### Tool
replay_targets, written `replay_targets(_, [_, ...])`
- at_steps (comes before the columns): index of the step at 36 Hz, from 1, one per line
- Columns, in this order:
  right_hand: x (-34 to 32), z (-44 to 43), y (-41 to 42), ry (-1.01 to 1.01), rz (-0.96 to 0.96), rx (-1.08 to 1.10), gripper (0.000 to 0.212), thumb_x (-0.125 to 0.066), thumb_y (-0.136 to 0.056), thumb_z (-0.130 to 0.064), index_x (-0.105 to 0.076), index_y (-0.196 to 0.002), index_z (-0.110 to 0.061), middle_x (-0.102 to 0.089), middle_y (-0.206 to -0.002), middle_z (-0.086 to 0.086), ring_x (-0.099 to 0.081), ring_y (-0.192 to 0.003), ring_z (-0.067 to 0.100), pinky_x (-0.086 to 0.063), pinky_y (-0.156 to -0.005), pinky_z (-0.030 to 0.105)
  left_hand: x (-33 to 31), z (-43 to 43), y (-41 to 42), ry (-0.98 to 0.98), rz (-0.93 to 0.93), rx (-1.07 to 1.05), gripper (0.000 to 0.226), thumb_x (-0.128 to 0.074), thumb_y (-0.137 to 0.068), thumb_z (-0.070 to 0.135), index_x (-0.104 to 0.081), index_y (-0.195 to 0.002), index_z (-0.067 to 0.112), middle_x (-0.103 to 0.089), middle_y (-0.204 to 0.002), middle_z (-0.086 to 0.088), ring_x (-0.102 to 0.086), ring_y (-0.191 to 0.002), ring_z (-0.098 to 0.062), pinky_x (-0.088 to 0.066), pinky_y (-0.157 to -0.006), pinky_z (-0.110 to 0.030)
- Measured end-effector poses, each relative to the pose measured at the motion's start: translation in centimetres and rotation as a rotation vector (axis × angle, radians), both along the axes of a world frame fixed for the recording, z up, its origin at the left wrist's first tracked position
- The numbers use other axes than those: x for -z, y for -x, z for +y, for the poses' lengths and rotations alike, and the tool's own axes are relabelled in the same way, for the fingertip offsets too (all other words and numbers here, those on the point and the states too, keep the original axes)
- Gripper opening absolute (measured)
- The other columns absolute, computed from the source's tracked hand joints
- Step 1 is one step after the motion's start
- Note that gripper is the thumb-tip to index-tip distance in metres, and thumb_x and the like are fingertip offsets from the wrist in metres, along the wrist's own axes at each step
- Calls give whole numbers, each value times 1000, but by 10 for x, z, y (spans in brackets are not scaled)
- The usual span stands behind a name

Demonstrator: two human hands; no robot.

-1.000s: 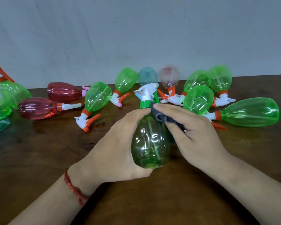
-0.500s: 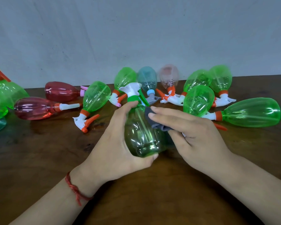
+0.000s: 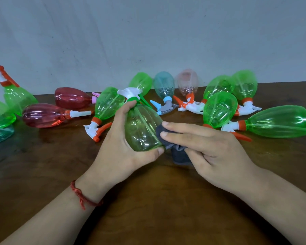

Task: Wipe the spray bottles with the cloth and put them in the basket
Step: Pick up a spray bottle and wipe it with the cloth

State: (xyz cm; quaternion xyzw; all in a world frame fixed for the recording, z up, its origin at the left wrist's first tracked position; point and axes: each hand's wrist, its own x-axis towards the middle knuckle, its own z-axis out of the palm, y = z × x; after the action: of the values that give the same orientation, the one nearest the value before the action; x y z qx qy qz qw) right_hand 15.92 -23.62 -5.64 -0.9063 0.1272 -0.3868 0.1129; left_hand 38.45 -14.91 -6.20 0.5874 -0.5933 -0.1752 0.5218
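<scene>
Grip first: my left hand [image 3: 120, 144] is curled round a see-through green plastic spray bottle [image 3: 141, 128] with a white trigger head and a green collar. My thumb reaches up to the collar and my fingertips wrap under the rounded base. The bottle is tilted, head pointing to eleven o'clock and base toward me; whether the base touches the dark brown wooden table [image 3: 148, 209] I cannot tell.

My right hand [image 3: 210, 152] comes in from four o'clock. Its fingers are nearly straight and press a dark grey cloth [image 3: 181, 157] against the bottle's right flank, while my thumb tucks underneath and pinches the cloth against them. The rest of the cloth hangs bunched below my palm.

Around the held bottle the others lie on their sides. At ten o'clock, just beside my left hand, is an orange-triggered green bottle [image 3: 108, 103]. Further out at nine to ten o'clock are a dark red bottle [image 3: 72, 98] and a second red bottle [image 3: 44, 114]. At twelve o'clock is a pale teal bottle [image 3: 163, 85] with a blue collar, and at one o'clock a pale pink bottle [image 3: 187, 82]. At three o'clock, well apart, lies a large green bottle [image 3: 279, 121] with an orange collar.

A red braided cord [image 3: 81, 197] circles my left wrist. A pale grey wall [image 3: 148, 32] stands behind the table at twelve o'clock.
</scene>
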Motion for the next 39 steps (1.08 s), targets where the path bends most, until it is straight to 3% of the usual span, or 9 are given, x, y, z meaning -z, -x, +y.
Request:
replay_targets(9, [3, -5, 0, 55, 61, 16, 55, -59, -93, 7, -68, -141, -19, -59, -151, -8, -60, -135, 9, -49, -111, 25, 1, -2, 5, -55, 79, -47, 111, -103, -67, 14, -39, -156, 28, -67, -131, 26, -67, -121, 1, -50, -96, -10])
replay_targets(17, [7, -6, -4, -119, 11, 110, 56, -54, -99, 0, -61, -149, -26, -55, -153, -18, -49, -140, -7, -38, -115, 13, -5, 10, 4, -174, -258, 67, 112, -102, -67, 26, -39, -159, 30, -56, -150, 7, -58, -139, -15, -50, -113, -28])
replay_targets(20, [6, -9, -4, -225, -55, 140, 54, -60, -101, 5, -64, -146, -24, -60, -144, -22, -51, -135, -12, -37, -112, 9, -30, -6, 26, -240, -172, 55, 14, -76, -97, 11, -85, -87, 14, -81, -88, -4, -76, -86, -9, -57, -70, -11])
replay_targets(22, [4, -10, -3, -284, -81, 138, 53, -60, -101, 5, -66, -143, -26, -62, -140, -25, -54, -132, -11, -38, -110, 9, -26, -25, 37, -295, 173, 146, 63, -54, -106, 6, -73, -46, 15, -67, -49, -1, -66, -45, -7, -51, -47, -13])
replay_targets(26, [2, -10, -2, -299, -122, 133, 51, -57, -100, 9, -69, -138, -23, -63, -135, -26, -55, -130, -11, -37, -108, 7, -30, -51, 39, -465, 375, 97, 29, -51, -109, 6, -67, -84, 7, -60, -42, 3, -57, -34, -2, -48, -47, -14])
replay_targets(30, [6, -10, -4, -237, -124, 133, 54, -57, -98, 15, -69, -139, -17, -67, -136, -16, -58, -129, -6, -41, -110, 11, -19, -41, 30, -386, 609, 213, 28, -55, -107, 7, -66, -82, 10, -67, -50, 0, -62, -42, -3, -50, -50, -15])
replay_targets(33, [10, -11, -4, -185, -111, 148, 58, -58, -96, 17, -67, -141, -17, -66, -141, -11, -57, -134, -1, -43, -112, 17, -10, -38, 15, -399, 352, 107, 28, -64, -105, 21, -72, -120, -2, -78, -94, -10, -73, -87, -15, -57, -84, -22])
replay_targets(35, [12, -10, -5, -159, -112, 151, 60, -60, -94, 18, -66, -142, -18, -64, -143, -11, -57, -134, -1, -43, -112, 16, -4, -16, 1, -377, -13, 93, 74, -85, -92, 33, -52, -152, 6, -67, -135, -8, -64, -128, -15, -49, -111, -27])
replay_targets(39, [13, -6, -5, -119, -71, 119, 62, -61, -93, 15, -66, -143, -21, -59, -150, -11, -54, -138, 0, -47, -112, 21, 1, 11, 13, -137, -312, 82, 121, -103, -65, 37, -33, -162, 21, -47, -156, 6, -50, -146, -10, -39, -117, -18])
